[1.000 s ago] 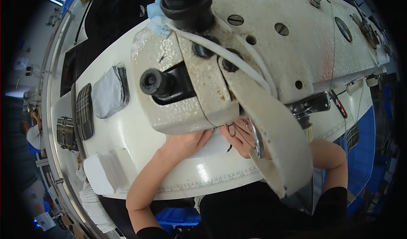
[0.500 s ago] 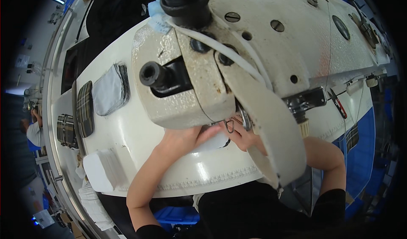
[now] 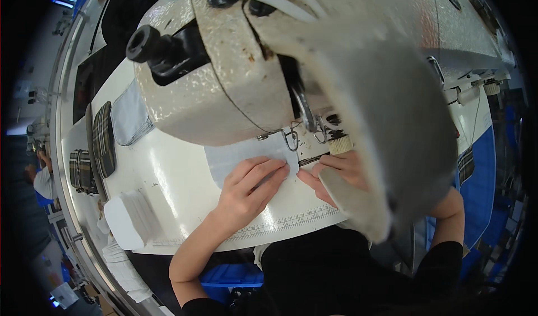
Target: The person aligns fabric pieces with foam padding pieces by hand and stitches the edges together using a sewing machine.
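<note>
- Head view: the left hand [image 3: 246, 190] lies flat, palm down, on a pale piece of cloth [image 3: 238, 158] on the white table [image 3: 179, 187]. Its fingers [image 3: 268, 170] are stretched out, close together, gripping nothing, with the tips pressing the cloth just beside the needle area of the sewing machine [image 3: 224, 91].
- The right hand [image 3: 336, 173] rests on the table right of the cloth, partly hidden behind a grey machine part. Its fingers are lightly curled, the forefinger tip touching the cloth's edge near the left fingertips; whether it pinches anything I cannot tell.
- The cloth sits under the machine head, in front of the person.
- Further left on the table: a stack of white pieces [image 3: 131, 218] near the front edge, dark plaid pieces [image 3: 103, 139] and a light blue-grey piece [image 3: 130, 117] behind them.
- A printed ruler strip [image 3: 291, 222] runs along the table's front edge.
</note>
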Demonstrator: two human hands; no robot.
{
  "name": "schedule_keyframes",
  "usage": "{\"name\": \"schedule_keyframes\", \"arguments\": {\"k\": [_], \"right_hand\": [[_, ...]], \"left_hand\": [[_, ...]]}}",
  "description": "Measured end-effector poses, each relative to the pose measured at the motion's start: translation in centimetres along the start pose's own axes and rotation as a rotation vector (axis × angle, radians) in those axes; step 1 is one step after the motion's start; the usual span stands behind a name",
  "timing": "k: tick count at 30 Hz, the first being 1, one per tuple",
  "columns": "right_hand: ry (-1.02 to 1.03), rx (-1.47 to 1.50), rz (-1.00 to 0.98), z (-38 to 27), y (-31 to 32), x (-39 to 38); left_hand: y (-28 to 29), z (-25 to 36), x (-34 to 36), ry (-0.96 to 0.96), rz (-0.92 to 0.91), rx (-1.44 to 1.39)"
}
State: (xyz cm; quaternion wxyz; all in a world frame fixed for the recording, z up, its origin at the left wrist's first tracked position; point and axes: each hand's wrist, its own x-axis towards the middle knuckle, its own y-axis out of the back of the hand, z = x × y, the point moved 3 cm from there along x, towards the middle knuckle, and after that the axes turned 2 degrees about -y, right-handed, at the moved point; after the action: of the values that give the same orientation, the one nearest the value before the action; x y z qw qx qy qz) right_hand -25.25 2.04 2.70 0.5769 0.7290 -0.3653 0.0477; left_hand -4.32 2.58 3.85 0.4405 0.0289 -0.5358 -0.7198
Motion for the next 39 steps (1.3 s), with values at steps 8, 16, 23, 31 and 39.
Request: {"name": "schedule_keyframes", "arguments": {"k": [8,16,23,31,39], "right_hand": [[-0.003,-0.081,-0.024,-0.1,-1.1,-1.1],[-0.044,-0.018,0.074,0.2,-2.7,-1.7],[-0.075,0.034,0.045,1.2,0.1,-1.0],[0.06,0.029,-0.033,2.4,0.4,0.5],[0.025,-0.044,-0.045,4.8,-0.2,1.3]], "left_hand": [[-0.3,0.1,0.3,-0.082,-0.032,0.028],[-0.4,0.1,0.5,-0.063,-0.06,0.023],[0.4,-0.2,1.5,-0.106,-0.154,-0.035],[0.5,-1.3,1.1,-0.184,-0.256,-0.051],[0.7,-4.3,1.4,0.157,-0.435,-0.094]]}}
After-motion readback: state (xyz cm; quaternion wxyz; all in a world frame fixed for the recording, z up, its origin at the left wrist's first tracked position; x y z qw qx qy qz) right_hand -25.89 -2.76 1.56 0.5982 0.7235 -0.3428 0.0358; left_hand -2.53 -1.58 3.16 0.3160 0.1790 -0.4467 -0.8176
